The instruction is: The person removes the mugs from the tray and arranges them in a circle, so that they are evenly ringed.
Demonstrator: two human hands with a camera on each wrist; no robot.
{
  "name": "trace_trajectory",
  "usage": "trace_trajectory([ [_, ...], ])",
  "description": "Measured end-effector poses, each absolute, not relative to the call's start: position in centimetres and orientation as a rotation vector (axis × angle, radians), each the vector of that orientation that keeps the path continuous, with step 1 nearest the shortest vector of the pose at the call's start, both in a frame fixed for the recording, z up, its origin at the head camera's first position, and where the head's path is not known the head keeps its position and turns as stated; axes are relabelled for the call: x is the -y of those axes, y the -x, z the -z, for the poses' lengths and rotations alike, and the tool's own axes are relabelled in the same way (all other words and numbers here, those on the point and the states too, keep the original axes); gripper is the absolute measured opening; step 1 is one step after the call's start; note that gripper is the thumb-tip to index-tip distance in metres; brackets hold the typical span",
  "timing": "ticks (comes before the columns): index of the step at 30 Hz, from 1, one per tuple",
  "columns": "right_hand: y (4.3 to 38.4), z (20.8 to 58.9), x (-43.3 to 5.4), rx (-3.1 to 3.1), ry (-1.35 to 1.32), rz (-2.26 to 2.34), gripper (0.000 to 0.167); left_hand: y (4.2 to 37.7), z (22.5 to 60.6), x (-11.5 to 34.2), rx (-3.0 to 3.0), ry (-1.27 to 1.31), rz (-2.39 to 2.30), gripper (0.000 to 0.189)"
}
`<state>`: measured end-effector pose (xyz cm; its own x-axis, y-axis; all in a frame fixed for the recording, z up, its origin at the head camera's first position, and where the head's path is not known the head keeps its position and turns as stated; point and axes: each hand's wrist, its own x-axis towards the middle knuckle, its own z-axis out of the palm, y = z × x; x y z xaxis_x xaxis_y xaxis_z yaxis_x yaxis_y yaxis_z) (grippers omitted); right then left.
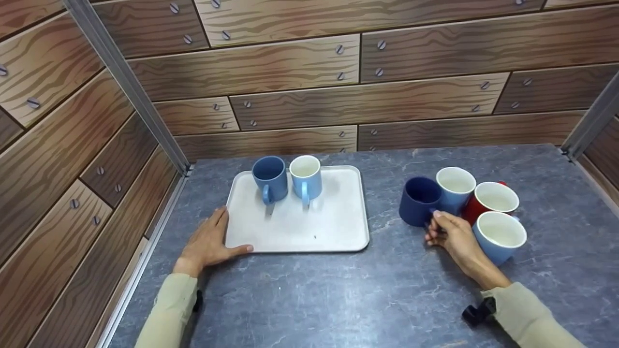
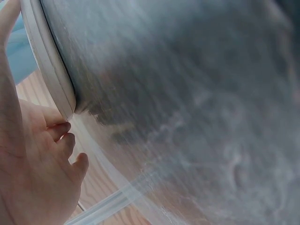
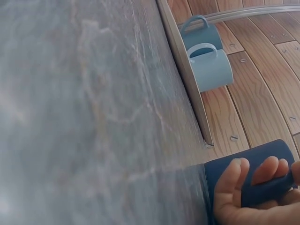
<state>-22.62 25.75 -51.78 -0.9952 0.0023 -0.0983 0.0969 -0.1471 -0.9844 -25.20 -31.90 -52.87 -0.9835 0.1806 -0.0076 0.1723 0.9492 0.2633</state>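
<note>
My right hand [image 1: 454,237] pinches the handle of a navy mug [image 1: 420,200], which stands upright on the table. In the right wrist view the fingers [image 3: 229,183] curl at the handle of this mug [image 3: 211,171]. My left hand [image 1: 208,241] rests at the near left corner of a white tray [image 1: 300,232], thumb at the front rim and fingers along the left side. Fingers [image 2: 56,131] touch the tray's rim [image 2: 49,65] in the left wrist view. On the tray's far part stand a dark blue mug [image 1: 271,181] and a light blue mug [image 1: 309,186], handles toward me.
Beside the navy mug stand a light blue mug [image 1: 454,188], a red mug [image 1: 476,205] and another light blue mug [image 1: 498,241], close to my right hand and wrist. Wood-patterned walls [image 1: 309,96] enclose the grey table [image 1: 309,295] at the back and left.
</note>
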Motion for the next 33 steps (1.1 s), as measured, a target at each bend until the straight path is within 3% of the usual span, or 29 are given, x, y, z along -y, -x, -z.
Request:
trace_trajectory([
  [22, 21.3, 50.8, -24.8, -2.483, -0.232, 1.927, 0.036, 25.1, 52.8, 31.8, -3.063, -0.272, -0.403, 0.135],
  [33, 18.3, 49.3, -24.9, -3.087, 0.056, 1.332, 0.06, 25.2, 52.7, 31.8, -3.057, -0.269, -0.395, 0.135],
])
